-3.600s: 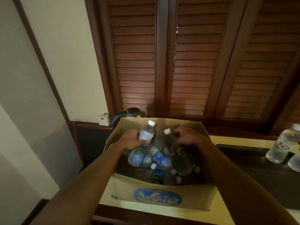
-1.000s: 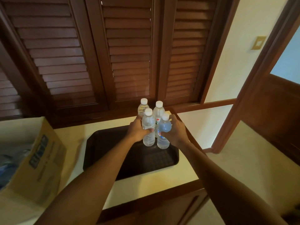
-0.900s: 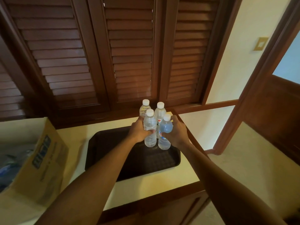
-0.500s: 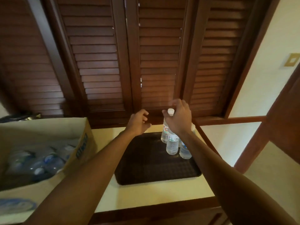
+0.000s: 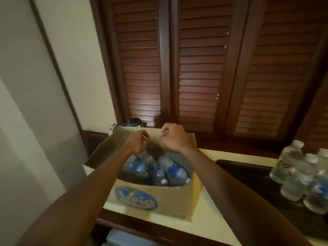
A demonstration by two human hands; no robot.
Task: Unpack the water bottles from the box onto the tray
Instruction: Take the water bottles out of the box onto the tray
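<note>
An open cardboard box with a blue oval logo sits on the cream counter, left of centre. Several water bottles with blue labels lie inside it. My left hand and my right hand hover above the box's far half, fingers loosely curled, holding nothing. At the right edge of the view, several clear bottles with white caps stand upright on the dark tray.
A kettle and a wall socket stand behind the box. Dark louvred wooden shutters rise behind the counter. A pale wall is at the left. The counter's wooden front edge runs below the box.
Both hands have let go of the bottles set on the tray and swung left over the box. My view has turned left, so the tray now sits at the right edge.
</note>
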